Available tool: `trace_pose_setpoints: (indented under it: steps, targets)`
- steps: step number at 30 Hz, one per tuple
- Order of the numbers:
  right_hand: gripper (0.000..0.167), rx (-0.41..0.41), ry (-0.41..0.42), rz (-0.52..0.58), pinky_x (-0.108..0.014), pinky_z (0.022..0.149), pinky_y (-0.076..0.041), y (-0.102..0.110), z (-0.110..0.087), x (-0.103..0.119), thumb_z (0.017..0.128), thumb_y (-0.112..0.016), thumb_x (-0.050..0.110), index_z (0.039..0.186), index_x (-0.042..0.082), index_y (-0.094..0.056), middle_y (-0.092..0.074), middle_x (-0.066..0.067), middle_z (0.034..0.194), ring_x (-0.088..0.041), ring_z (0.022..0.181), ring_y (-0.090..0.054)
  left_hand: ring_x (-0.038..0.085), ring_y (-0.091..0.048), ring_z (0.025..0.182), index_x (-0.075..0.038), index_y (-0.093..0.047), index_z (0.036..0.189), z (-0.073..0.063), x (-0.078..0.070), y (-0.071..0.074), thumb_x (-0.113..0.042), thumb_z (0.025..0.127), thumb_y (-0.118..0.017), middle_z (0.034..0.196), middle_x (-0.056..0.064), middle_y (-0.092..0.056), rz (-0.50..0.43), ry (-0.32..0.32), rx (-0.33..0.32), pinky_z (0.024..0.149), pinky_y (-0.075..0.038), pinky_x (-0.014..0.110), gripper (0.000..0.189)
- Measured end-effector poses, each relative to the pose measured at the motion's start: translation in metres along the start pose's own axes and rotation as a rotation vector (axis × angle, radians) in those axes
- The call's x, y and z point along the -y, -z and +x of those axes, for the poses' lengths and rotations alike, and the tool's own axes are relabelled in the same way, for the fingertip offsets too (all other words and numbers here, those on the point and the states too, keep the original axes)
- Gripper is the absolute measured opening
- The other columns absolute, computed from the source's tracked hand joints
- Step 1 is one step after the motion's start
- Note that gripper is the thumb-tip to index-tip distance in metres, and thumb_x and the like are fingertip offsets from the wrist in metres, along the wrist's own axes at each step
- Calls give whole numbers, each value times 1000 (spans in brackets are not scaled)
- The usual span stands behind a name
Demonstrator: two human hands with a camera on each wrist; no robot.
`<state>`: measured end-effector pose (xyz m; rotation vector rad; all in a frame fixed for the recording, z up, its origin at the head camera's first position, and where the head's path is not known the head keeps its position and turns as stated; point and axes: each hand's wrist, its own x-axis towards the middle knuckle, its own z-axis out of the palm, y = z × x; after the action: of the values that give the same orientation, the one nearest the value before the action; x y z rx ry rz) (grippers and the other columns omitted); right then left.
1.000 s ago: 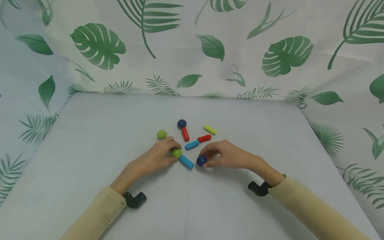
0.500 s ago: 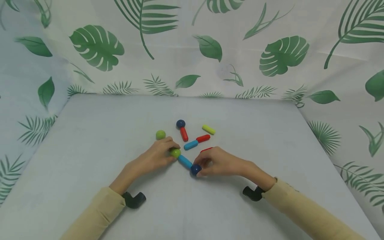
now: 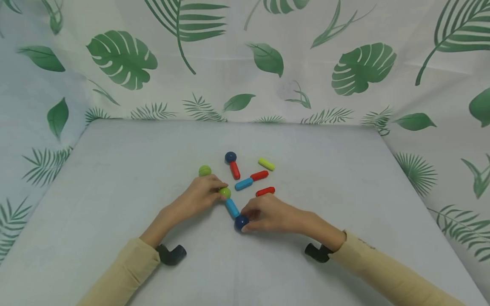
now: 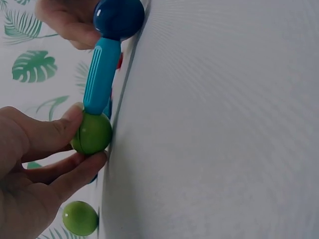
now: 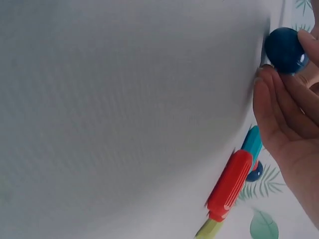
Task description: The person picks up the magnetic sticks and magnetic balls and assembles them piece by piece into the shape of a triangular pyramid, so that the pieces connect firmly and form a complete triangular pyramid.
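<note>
My left hand (image 3: 199, 196) pinches a shiny green ball (image 3: 225, 193) between thumb and fingers. From that ball a light blue rod (image 3: 232, 208) runs down and right to a dark blue ball (image 3: 241, 223). My right hand (image 3: 275, 214) holds the dark blue ball by thumb and fingertips. In the left wrist view the blue rod (image 4: 102, 74) touches the green ball (image 4: 92, 134) at one end and the dark blue ball (image 4: 119, 20) at the other. The right wrist view shows the dark blue ball (image 5: 286, 50) at the fingertips, the rod hidden there.
Behind the hands lie a grooved green ball (image 3: 205, 171), a dark blue ball (image 3: 230, 157) joined to a red rod (image 3: 235, 170), a blue rod (image 3: 243, 184) end to end with a red rod (image 3: 260, 175), a yellow-green rod (image 3: 266, 164) and a single red rod (image 3: 265, 191).
My right hand has moved left and nearer with the dark blue ball, which now meets the blue rod's end. The rod has swung steeper. A red rod behind the right hand has come into view.
</note>
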<state>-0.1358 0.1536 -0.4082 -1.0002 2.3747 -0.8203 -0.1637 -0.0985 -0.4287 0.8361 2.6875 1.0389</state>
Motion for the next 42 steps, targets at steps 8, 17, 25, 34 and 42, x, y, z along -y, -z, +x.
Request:
trace_pose_setpoints:
  steps: [8,17,25,34,42]
  targets:
    - [26,-60,34,4,-25,84,-58,14,-4,-5,92,-79,19,116,9,-77,-76,3,104,-4,91,-67,22,-67,99,4,-70,122,0,-2,0,-10,91,-77,110,11,-72,10,11,-7,88,-57,37,35]
    - [22,-214,-4,-38,-39,85,-60,37,-10,-22,90,-77,7,112,7,-76,-76,-3,104,-17,94,-68,21,-66,99,3,-71,120,0,-3,1,-9,91,-77,110,10,-71,7,30,20,90,-57,35,31]
    - [24,-245,-63,-103,-42,87,-60,42,-9,-45,89,-80,8,112,6,-76,-76,-3,105,-23,97,-68,22,-67,100,4,-70,121,-1,-3,2,-7,91,-77,111,10,-71,19,28,32,91,-58,35,33]
    - [27,-196,-75,-143,-40,90,-59,41,-6,-51,87,-80,5,113,6,-76,-75,-3,105,-19,95,-66,22,-67,101,5,-70,122,0,-3,3,-4,91,-76,113,11,-70,16,2,38,91,-58,34,33]
    - [27,-156,-27,-185,-39,90,-59,34,0,-47,87,-79,1,113,4,-76,-75,-6,106,-18,95,-64,23,-66,100,5,-70,122,-1,-2,-1,-5,91,-76,113,11,-70,6,19,39,91,-57,36,33]
